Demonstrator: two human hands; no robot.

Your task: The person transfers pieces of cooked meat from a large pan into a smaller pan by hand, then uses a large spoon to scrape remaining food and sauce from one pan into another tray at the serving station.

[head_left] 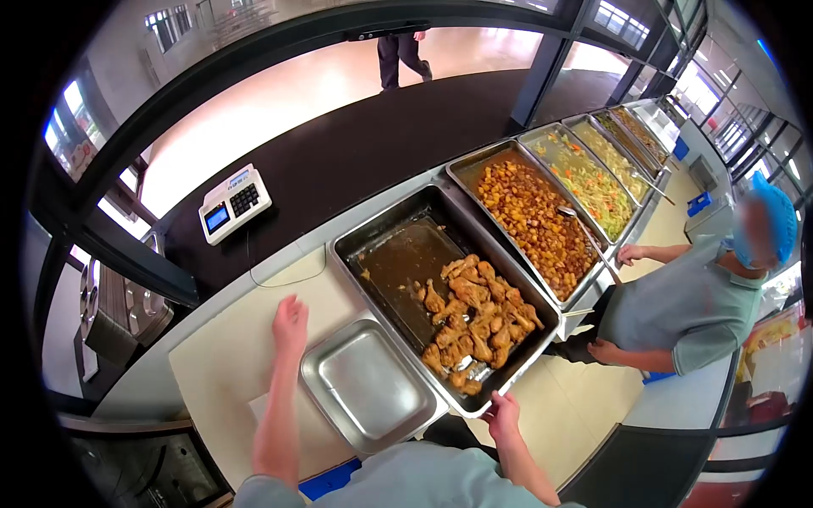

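Observation:
My left hand [290, 322] is above the pale counter, left of an empty shallow steel pan [368, 385]. Its fingers look curled in, with nothing visible in them. At the near corner of a large dark serving tray [398, 250], my right hand [501, 412] has its fingers at the rim and seems to grip it; the fingertips are partly hidden. Browned chicken drumsticks [478, 313] are heaped in the tray's right half. Brown liquid covers the bottom of its left half.
A white keypad terminal [235, 203] with a cable stands on the dark ledge [339, 152]. Beyond the tray are pans of diced potatoes [533, 220] and shredded vegetables [593, 186], with a long-handled spoon [589, 233]. A co-worker [694, 296] in a blue cap stands right. Stacked metal trays [118, 313] are left.

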